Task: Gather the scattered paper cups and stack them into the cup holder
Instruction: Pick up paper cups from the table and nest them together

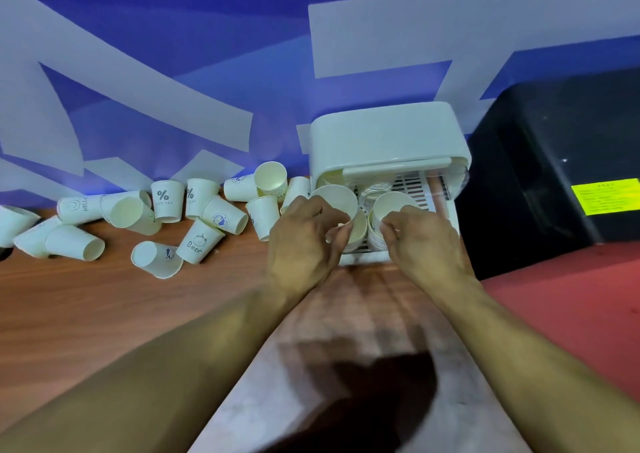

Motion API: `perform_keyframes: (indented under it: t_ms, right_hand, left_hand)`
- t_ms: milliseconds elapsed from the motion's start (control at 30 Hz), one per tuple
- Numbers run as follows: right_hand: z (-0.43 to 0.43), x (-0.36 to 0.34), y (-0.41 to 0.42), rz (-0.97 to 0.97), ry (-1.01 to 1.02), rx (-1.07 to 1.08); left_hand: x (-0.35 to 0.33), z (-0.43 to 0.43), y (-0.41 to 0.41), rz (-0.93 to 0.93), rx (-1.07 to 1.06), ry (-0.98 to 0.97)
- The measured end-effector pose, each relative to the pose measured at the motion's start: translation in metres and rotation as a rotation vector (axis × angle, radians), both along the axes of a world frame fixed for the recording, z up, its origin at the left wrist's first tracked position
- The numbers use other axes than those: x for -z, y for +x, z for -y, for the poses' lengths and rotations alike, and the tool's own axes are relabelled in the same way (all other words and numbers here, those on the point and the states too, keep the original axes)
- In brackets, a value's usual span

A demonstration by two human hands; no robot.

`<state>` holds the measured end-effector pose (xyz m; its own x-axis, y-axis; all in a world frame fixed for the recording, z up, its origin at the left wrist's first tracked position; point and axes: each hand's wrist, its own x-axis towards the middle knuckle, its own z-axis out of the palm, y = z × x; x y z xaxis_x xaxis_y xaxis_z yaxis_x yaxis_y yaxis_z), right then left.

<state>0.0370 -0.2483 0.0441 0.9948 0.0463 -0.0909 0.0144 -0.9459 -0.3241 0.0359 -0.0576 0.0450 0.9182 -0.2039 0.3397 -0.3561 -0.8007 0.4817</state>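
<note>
Paper cups, white with small blue prints, lie scattered in a loose band on the brown wood-grain tabletop to my left, close to the foot of the blue wall with white shapes. Most lie on their sides, their long axes pointing every way, and several touch or overlap. One side-lying cup at the left end opens toward the right, and one tipped cup near the wall shows me its open mouth. A wide stretch of wood separates this band from my body. The white plastic cup holder, a rounded box with a slatted floor, stands at the right end of the band with its back at the wall. Its right side is just beside a black box bearing a yellow label, and a red surface runs in front of that box. Inside the holder, cups stand upright in nested stacks with their mouths up and their long axes vertical. My left hand reaches into the front left of the holder, fingertips pinching the rim of the front-left cup. My right hand sits close beside it, thumb and fingers pinching the near rim of the front-right cup, which tops a stack. The two hands are near each other without touching, and both forearms stretch forward over a paler strip of surface.
</note>
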Motion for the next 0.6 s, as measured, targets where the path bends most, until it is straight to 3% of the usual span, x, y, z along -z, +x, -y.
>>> perform_keyframes:
  t_ms: [600]
  right_hand:
    - [-0.008, 0.043, 0.011, 0.053, 0.001, -0.032]
  left_hand:
    - [0.015, 0.012, 0.009, 0.125, 0.086, 0.023]
